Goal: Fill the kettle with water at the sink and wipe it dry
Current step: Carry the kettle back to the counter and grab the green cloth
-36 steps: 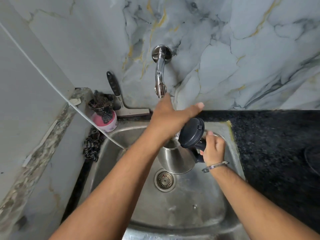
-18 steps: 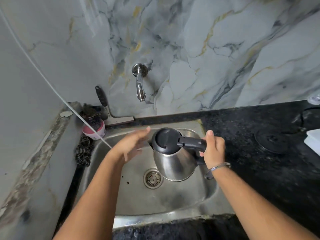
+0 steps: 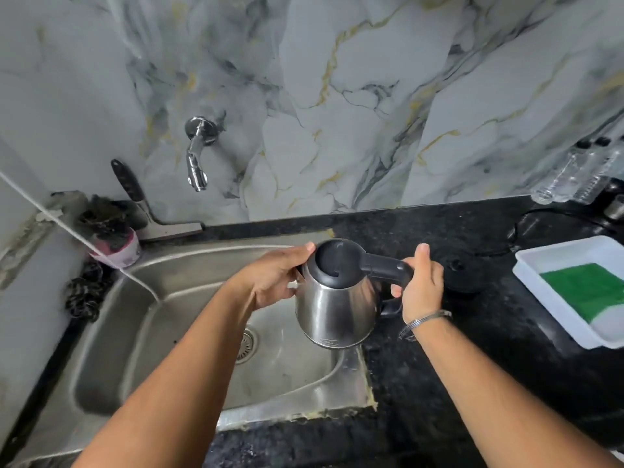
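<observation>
A steel kettle [image 3: 332, 309] with a black lid, now closed, hangs upright over the right edge of the steel sink [image 3: 189, 298]. My right hand [image 3: 420, 287] grips its black handle. My left hand [image 3: 273, 276] rests against the kettle's left side by the spout, fingertips at the lid rim. The chrome tap [image 3: 196, 153] sticks out of the marble wall, up and to the left of the kettle; no water runs from it. A green cloth [image 3: 589, 287] lies in a white tray [image 3: 540, 285] on the counter at the right.
The black kettle base [image 3: 459, 265] with its cord sits on the dark granite counter just right of the kettle. A squeegee [image 3: 148, 211], a pink cup of scrubbers [image 3: 114, 243] and a dark scrubber [image 3: 84, 295] crowd the sink's back left. Clear bottles [image 3: 574, 173] stand far right.
The kettle lid went from open to closed, and the kettle moved right from under the tap to the sink's right edge. My left hand came off the tap and onto the kettle's side.
</observation>
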Available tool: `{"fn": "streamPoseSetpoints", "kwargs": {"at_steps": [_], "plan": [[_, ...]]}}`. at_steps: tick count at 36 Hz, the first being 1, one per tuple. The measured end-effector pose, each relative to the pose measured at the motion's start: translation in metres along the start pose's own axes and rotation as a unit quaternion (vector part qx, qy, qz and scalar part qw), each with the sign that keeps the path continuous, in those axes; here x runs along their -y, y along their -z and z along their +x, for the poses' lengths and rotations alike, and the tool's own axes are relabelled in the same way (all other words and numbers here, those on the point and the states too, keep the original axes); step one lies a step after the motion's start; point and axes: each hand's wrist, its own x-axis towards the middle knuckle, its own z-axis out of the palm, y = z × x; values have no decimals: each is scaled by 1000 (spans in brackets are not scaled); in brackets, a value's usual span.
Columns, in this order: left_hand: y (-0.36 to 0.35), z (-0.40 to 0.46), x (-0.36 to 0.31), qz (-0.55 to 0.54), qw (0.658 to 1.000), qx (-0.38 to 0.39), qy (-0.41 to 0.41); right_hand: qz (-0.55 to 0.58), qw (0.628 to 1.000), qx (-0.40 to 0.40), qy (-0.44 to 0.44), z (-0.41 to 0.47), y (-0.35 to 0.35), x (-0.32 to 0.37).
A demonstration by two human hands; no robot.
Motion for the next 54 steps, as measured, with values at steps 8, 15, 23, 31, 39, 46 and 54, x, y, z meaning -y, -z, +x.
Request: {"fn": "streamPoseSetpoints", "kwargs": {"at_steps": [8, 15, 23, 31, 39, 46, 54], "plan": [[-130, 93, 2, -61, 994, -81, -26, -23, 1000, 5, -10, 99, 94, 11], [-222, 182, -11, -95, 980, -171, -42, -19, 999, -24, -22, 204, 151, 20], [-273, 255, -17, -25, 982, -183, -45, -20, 995, -55, -77, 282, 180, -1], [-289, 279, -12, 9, 976, -190, -101, -9, 996, -48, -70, 315, 193, -30], [-299, 278, 1, 52, 966, -224, -120, -11, 997, -50, -49, 313, 208, -41], [-310, 277, 10, 41, 967, -226, -114, -35, 999, -6, -15, 316, 219, -43], [-321, 270, 7, 30, 957, -266, -107, -75, 997, -3, 9, 311, 217, -36]]}}
